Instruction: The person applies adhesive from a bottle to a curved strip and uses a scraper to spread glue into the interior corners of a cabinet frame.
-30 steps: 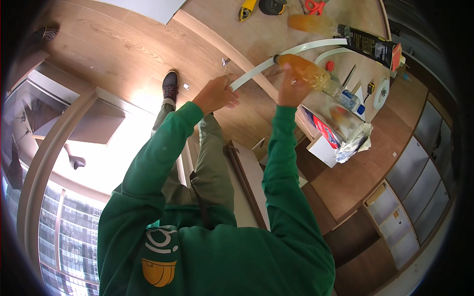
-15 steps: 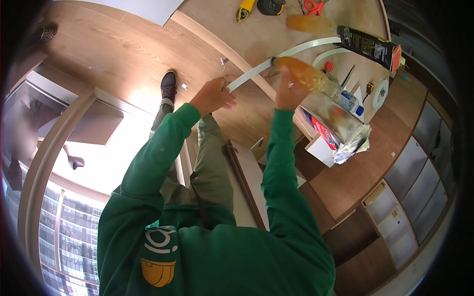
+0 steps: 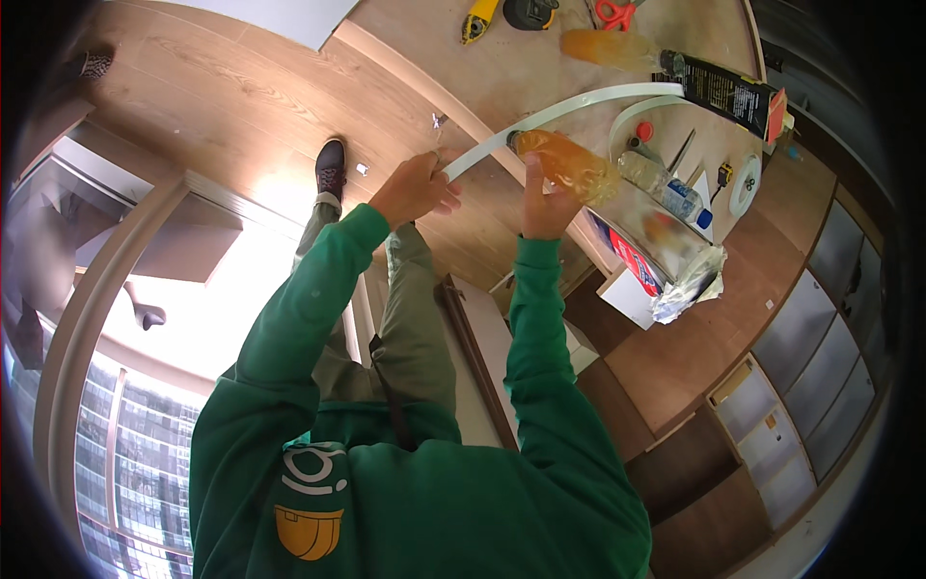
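Observation:
My left hand (image 3: 417, 190) grips the near end of a long white edging strip (image 3: 584, 99) between thumb and fingers. From there the strip curves up and away to the right over the workbench (image 3: 405, 48). A soft plastic bottle of amber glue (image 3: 569, 164) lies tilted in my right hand (image 3: 550, 207), its fingers wrapped round it. The bottle's dark mouth points left and sits at the strip, close to my left hand; whether it touches cannot be told. The strip's far end reaches a black box (image 3: 719, 92) on the bench.
On the bench lie a second amber bottle (image 3: 608, 48), a clear water bottle (image 3: 666, 185), red scissors (image 3: 614, 13), a yellow cutter (image 3: 477, 19), a tape measure (image 3: 529, 12) and a white tape roll (image 3: 744, 185). A crumpled wrapper (image 3: 690, 285) hangs at the near edge. Cabinets (image 3: 781, 386) stand right.
My right hand has brought the amber bottle left and slightly nearer me along the strip, toward my left hand. The strip's far part has shifted slightly right and nearer. My left hand has hardly moved.

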A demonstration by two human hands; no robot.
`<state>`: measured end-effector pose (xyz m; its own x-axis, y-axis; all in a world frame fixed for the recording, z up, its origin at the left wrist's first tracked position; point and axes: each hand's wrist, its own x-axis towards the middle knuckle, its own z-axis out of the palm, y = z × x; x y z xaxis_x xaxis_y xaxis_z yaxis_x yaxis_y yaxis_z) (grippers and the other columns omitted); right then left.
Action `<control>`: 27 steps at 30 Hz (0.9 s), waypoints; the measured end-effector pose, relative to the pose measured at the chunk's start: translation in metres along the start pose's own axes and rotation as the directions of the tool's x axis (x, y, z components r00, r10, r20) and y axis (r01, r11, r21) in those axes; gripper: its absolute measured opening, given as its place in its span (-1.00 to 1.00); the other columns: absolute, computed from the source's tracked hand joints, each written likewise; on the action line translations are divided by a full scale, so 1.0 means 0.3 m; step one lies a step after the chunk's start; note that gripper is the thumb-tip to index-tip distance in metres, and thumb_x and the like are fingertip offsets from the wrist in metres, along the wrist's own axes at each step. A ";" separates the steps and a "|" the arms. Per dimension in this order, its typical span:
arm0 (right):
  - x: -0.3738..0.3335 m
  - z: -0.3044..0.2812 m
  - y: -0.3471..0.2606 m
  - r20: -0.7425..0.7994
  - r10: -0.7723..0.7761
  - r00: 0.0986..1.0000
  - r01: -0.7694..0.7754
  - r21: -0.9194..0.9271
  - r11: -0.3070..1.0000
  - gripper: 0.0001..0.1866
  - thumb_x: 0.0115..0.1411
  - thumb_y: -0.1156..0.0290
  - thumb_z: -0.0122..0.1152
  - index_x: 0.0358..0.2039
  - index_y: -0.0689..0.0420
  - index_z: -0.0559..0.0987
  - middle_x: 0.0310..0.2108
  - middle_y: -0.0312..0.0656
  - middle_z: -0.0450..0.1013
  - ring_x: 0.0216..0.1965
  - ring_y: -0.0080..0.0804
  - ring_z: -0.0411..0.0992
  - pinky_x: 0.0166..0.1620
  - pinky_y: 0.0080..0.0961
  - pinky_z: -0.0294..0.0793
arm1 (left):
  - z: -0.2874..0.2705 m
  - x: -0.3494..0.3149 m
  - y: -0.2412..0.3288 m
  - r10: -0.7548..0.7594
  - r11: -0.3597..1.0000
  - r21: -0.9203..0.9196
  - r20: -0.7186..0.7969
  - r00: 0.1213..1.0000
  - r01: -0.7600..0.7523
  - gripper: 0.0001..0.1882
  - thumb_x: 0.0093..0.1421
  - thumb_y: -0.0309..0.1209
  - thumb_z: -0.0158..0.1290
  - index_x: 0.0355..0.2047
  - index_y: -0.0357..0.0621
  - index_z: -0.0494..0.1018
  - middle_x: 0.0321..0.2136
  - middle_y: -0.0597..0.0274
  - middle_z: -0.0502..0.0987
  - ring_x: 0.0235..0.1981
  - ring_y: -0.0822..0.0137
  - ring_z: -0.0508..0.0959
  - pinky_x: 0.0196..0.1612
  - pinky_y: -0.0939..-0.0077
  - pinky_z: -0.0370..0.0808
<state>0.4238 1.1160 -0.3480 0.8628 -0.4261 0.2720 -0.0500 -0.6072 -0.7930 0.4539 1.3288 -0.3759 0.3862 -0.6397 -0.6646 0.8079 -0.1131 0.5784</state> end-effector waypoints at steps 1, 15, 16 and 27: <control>-0.005 -0.002 0.009 -0.007 -0.004 1.000 0.003 -0.025 1.000 -0.73 0.17 0.41 0.40 -0.16 0.27 0.61 -0.17 -0.16 0.58 -0.17 -0.45 0.51 -0.11 -0.48 0.45 | -0.002 -0.005 -0.002 -0.002 1.000 0.004 0.006 1.000 0.002 -0.54 0.40 -0.51 -0.25 0.30 -0.27 0.20 -0.22 0.08 0.56 -0.27 0.32 0.66 -0.16 0.46 0.66; -0.051 -0.006 -0.118 0.073 0.207 0.976 -0.219 0.332 0.918 -0.55 0.15 0.60 0.33 0.06 0.27 0.44 0.05 -0.01 0.49 0.07 -0.23 0.47 0.17 -0.31 0.45 | -0.006 -0.034 -0.027 0.069 0.997 -0.043 -0.054 0.996 -0.071 -0.61 0.41 -0.47 -0.23 0.18 -0.36 0.30 -0.29 0.02 0.60 -0.34 0.30 0.69 -0.20 0.50 0.68; -0.043 -0.031 -0.119 0.044 0.219 0.975 -0.221 0.330 0.918 -0.53 0.16 0.60 0.32 0.09 0.28 0.42 0.08 0.01 0.47 0.09 -0.21 0.46 0.18 -0.29 0.44 | 0.008 -0.028 -0.024 0.090 0.995 -0.028 -0.046 0.995 -0.091 -0.61 0.41 -0.48 -0.23 0.18 -0.38 0.31 -0.29 0.01 0.60 -0.35 0.30 0.69 -0.20 0.50 0.68; 0.016 -0.015 -0.032 0.032 0.160 0.987 -0.163 0.261 0.951 -0.49 0.16 0.58 0.32 0.11 0.30 0.38 0.11 0.04 0.43 0.07 -0.22 0.47 0.16 -0.29 0.49 | 0.065 0.053 0.008 0.246 0.966 0.127 -0.188 0.951 -0.225 -0.64 0.36 -0.44 -0.22 0.04 -0.39 0.43 -0.44 0.02 0.61 -0.45 0.25 0.67 -0.28 0.38 0.59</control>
<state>0.4261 1.1166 -0.3365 0.8594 -0.4962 0.1236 -0.0571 -0.3333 -0.9411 0.4533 1.3035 -0.3760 0.6493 -0.4935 -0.5787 0.6374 -0.0621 0.7680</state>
